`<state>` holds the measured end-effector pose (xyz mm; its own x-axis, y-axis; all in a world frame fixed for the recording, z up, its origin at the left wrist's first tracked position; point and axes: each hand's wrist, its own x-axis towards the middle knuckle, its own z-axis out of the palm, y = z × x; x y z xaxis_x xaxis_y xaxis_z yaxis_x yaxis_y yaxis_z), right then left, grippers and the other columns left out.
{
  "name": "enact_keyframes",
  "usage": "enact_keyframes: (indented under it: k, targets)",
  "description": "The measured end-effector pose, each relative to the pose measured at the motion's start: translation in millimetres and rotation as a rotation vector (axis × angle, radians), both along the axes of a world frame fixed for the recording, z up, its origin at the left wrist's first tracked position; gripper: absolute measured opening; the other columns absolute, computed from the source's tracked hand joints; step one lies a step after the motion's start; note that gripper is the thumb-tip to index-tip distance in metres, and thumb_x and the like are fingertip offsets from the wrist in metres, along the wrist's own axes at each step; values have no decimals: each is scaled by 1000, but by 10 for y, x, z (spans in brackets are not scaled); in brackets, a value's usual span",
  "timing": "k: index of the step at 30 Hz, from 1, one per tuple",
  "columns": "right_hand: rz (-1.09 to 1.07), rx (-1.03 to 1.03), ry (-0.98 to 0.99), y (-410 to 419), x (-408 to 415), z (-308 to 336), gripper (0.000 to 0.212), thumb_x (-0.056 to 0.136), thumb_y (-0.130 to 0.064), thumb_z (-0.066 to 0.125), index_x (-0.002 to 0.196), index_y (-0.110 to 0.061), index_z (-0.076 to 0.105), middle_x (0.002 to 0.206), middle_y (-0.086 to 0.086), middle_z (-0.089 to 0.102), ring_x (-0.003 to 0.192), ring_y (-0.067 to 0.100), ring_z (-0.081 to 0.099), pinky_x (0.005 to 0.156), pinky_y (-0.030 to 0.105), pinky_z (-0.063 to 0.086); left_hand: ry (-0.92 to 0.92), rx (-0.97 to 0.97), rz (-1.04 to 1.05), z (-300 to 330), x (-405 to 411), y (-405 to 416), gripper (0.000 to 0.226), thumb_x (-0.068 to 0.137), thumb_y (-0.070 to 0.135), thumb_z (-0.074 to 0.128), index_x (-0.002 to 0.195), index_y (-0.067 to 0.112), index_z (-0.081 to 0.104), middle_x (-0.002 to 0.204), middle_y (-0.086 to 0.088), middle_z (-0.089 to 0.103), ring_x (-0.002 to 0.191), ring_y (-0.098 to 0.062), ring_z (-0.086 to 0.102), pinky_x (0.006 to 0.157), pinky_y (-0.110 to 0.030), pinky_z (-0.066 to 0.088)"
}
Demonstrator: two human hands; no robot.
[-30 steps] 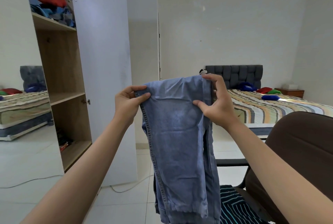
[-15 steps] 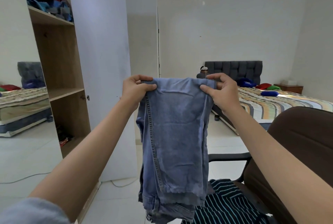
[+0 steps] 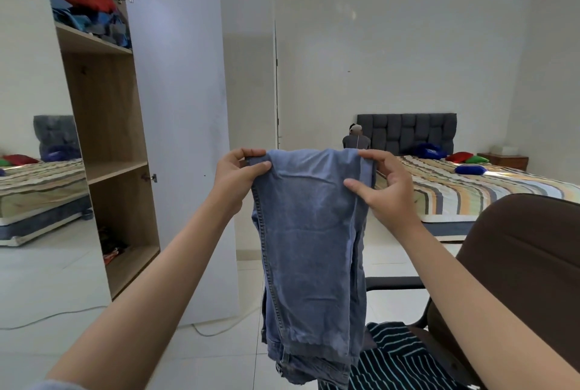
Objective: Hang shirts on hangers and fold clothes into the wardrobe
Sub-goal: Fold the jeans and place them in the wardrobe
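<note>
My left hand (image 3: 240, 174) and right hand (image 3: 381, 184) each pinch a top corner of the folded jeans (image 3: 309, 232), hanging between them; I judge level corners keep the fold square.

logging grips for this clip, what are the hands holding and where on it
Both hands hold the folded blue jeans by the top fold: left hand pinches its left corner, right hand its right corner.
</note>
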<state>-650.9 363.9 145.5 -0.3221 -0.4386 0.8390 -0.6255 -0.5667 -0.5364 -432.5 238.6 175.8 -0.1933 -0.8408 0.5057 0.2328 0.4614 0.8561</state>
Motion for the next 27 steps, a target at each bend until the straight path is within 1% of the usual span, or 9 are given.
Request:
enact_keyframes:
  k: [3,6,11,13,15,18,21,24,27]
  targets:
    - [48,-81,-14,50,88,49,44,71,6,78,100,-23,63,100,-17,66,98,4,63,78,13,51,77,-43,-18,-39,68,21,22,77,-5,70,85,15,64,82,-5,66,72,-9,63,67,-17,52]
    - [15,-186,25,49,187,136,34,75,8,73,90,-22,67,86,-24,68,81,-2,63,69,10,49,151,-68,-9,-69,162,13,24,71,-3,76,82,14,64,72,-3,68,67,-12,65,67,-22,55]
    - [35,-227,46,-41,364,273,20,81,7,67,81,-13,70,74,4,66,63,9,58,63,16,46,115,-84,43,-164,270,-41,26,67,3,81,80,14,62,55,10,60,59,-9,59,69,-28,53]
    - [61,-228,14,-63,414,325,20,81,7,66,80,-13,70,73,0,67,65,14,60,65,16,48,139,-42,36,-285,270,-15,33,66,9,82,89,15,59,66,4,61,66,-13,62,70,-32,52]
    - [77,-227,-31,-71,434,370,21,80,8,67,79,-13,69,73,-13,68,71,7,62,72,17,50,185,40,-37,-419,273,18,54,64,18,86,107,17,52,89,-7,61,82,-23,64,71,-34,55]
    - [60,-219,-70,-85,445,409,22,77,8,68,79,-14,69,75,-21,68,78,2,64,78,19,50,326,174,-262,-682,298,110,81,59,30,84,127,32,39,126,-15,53,112,-33,59,93,-49,48]
    - [58,-224,-117,-71,427,438,24,76,8,69,79,-16,69,76,-19,68,80,2,64,80,18,50,422,223,-428,-954,239,320,75,52,38,89,115,38,49,125,-7,57,115,-27,53,93,-50,37]
    - [80,-213,-161,-56,386,445,29,76,7,70,76,-22,67,81,-8,68,81,6,65,80,20,51,462,208,-584,-1097,144,480,52,47,42,91,90,24,69,109,-2,64,102,-18,61,79,-40,47]
    - [175,-152,-248,-39,372,456,25,76,6,71,77,-18,67,82,2,67,78,11,65,75,23,53,360,165,-619,-1111,63,418,48,46,44,91,85,18,77,107,-2,70,109,-20,62,95,-39,48]
